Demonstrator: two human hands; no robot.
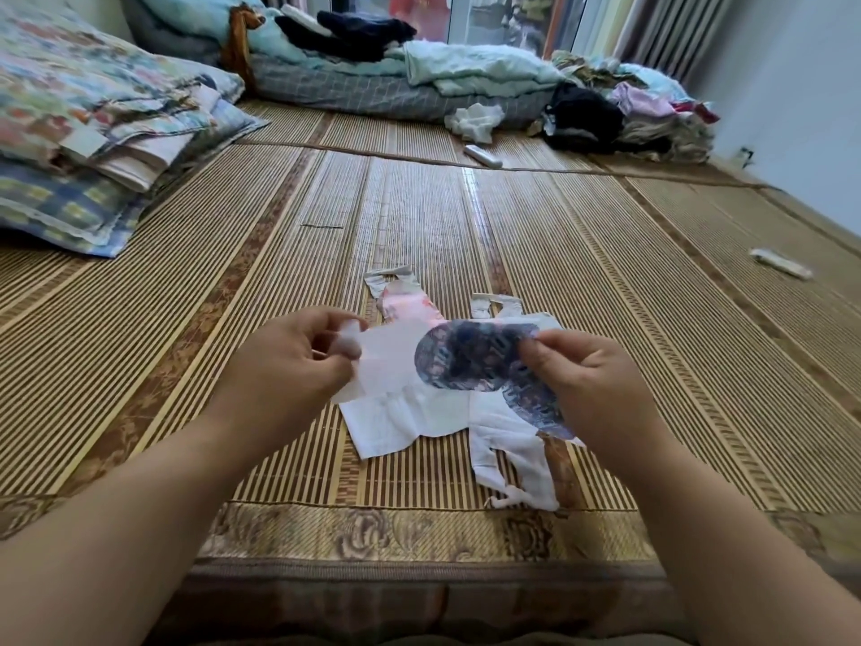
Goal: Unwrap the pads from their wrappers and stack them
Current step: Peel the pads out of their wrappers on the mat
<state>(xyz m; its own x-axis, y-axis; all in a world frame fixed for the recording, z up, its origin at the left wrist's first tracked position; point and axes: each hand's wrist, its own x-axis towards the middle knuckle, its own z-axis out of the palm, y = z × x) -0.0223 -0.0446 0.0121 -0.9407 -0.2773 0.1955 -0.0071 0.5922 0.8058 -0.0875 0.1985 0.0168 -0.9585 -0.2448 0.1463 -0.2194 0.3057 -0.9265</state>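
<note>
Above the striped woven bamboo mat (186, 272), the left hand (298, 356) pinches a thin white wrapper sheet (391, 361) at 9 o'clock. The right hand (591, 380) pinches the dark blue patterned oval pad (470, 356) at 3 o'clock. Peel slowly, pulling level and apart.

Left hand (298, 361): bare; the back, the knuckles and the thumb side are shown.
Right hand (591, 384): bare; the back and the knuckle row are shown, the fingertips partly hidden.
Left forearm (140, 496): bare from the wrist to the lower left frame edge; rendered broad by the wide-angle lens.
Right forearm (727, 529): bare from the wrist to the lower right edge; likewise broadened.
</note>
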